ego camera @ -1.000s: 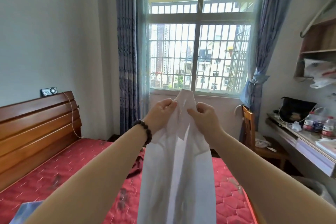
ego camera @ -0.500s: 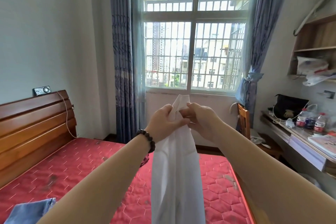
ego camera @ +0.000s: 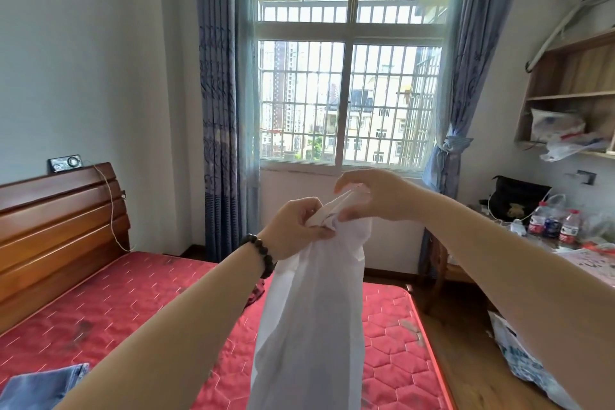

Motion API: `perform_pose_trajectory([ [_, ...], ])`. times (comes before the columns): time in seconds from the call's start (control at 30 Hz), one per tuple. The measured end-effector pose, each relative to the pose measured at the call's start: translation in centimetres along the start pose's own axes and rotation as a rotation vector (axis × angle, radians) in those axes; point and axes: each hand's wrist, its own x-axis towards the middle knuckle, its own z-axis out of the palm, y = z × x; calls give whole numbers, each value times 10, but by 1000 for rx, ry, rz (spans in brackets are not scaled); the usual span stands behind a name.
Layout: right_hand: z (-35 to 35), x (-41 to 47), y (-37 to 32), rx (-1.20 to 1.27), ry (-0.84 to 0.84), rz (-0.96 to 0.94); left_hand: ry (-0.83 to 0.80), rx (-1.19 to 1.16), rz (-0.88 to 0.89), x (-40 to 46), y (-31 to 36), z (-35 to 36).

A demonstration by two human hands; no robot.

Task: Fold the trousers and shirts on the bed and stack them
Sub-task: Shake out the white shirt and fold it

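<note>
A white garment (ego camera: 309, 319) hangs in the air over the red mattress (ego camera: 133, 306), bunched at its top. My left hand (ego camera: 296, 226), with a dark bead bracelet on the wrist, grips that bunched top edge. My right hand (ego camera: 372, 193) is just to the right and a little higher, thumb and fingers pinching the same top edge, the other fingers curled above it. Blue denim trousers (ego camera: 43, 386) lie on the mattress at the bottom left corner. A dark red garment (ego camera: 254, 294) peeks out behind my left forearm.
A wooden headboard (ego camera: 56, 230) stands at the left. A window with bars and blue curtains (ego camera: 219, 110) fills the far wall. At the right are a wooden chair (ego camera: 439, 263), a desk with water bottles (ego camera: 552, 223), shelves, and a plastic bag (ego camera: 525, 363) on the floor.
Both hands have come lower with the white garment. My right hand has shifted right and upward along the top edge, away from my left hand. More of the denim trousers shows.
</note>
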Motion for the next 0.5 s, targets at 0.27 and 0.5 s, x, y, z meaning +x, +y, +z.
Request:
perform_pose_trajectory([
  [0.27,2,15,-5,256,-69,7,92,8,-16,-8,-13,-15],
  [0.5,11,31,-24,249,61,-56,392,478,83,-25,-28,-5],
])
